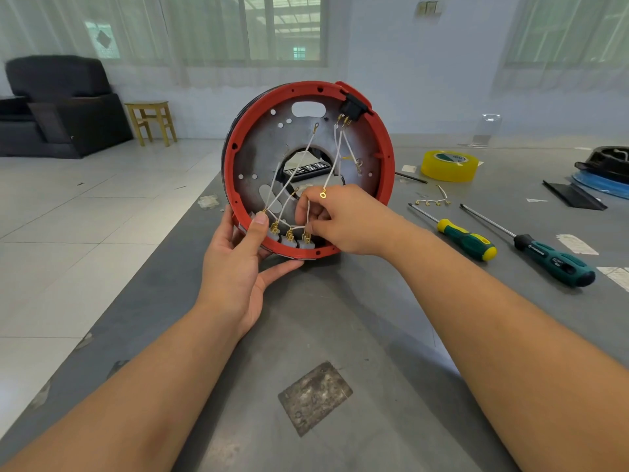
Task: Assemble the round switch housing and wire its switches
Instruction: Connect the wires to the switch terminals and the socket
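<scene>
soft, bright daylight comes through the sheer-curtained rear windows [282, 28], which look washed out. the grey tabletop [340, 318] is evenly lit, with faint shadows beneath the forearms. wide-angle distortion bends the frame edges. foreground detail is sharp; the background looks slightly hazy.

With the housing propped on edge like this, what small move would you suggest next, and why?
Probably press the white wire pinched in the right hand onto the nearest switch terminal at the bottom rim; the left hand already steadies the red housing there.
</scene>
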